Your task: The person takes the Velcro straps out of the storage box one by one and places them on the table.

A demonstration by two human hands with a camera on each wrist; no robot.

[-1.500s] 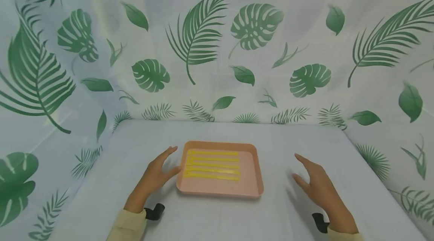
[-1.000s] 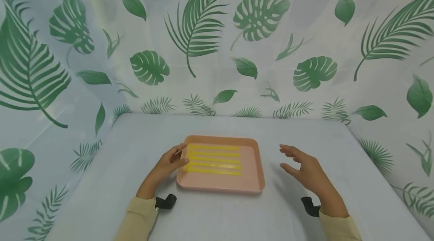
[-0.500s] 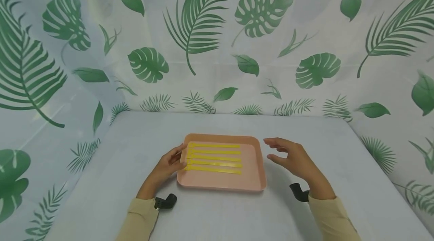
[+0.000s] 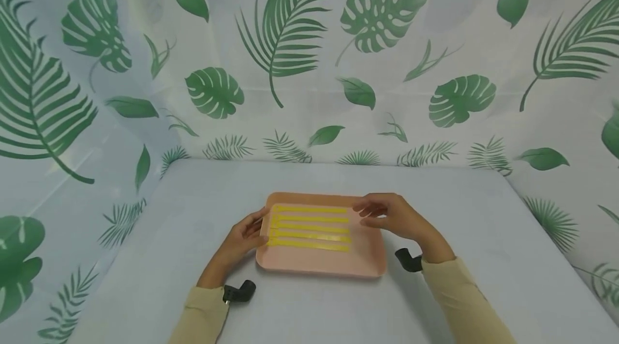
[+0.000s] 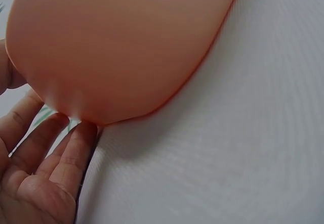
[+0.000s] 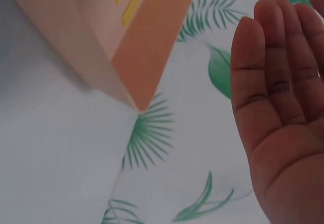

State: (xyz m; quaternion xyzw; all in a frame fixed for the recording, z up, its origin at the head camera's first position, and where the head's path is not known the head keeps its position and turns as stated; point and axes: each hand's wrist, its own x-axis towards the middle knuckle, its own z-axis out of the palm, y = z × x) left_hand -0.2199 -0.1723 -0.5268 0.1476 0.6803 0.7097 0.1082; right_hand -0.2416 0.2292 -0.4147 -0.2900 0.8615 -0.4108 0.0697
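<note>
A shallow pink tray (image 4: pixel 309 263) lies on the white table. In it are several flat yellow strips (image 4: pixel 314 227), parallel, with broader ends at the left. My left hand (image 4: pixel 237 244) holds the tray's left edge, thumb at the rim; the left wrist view shows fingertips (image 5: pixel 83 133) against the outer wall. My right hand (image 4: pixel 394 217) is over the tray's right part, near the right ends of the strips, its fingers slightly bent and holding nothing. The right wrist view shows its fingers (image 6: pixel 276 67) side by side, apart from the tray corner.
White cloth with green leaf prints (image 4: pixel 285 32) hangs behind the table (image 4: pixel 309 312) and along both sides. A black wrist mount (image 4: pixel 240 291) sits on the left wrist, and another black mount (image 4: pixel 409 260) on the right one.
My left hand has come from beside the tray to its left edge and stayed there. My right hand has moved left, from well right of the tray to over its right part.
</note>
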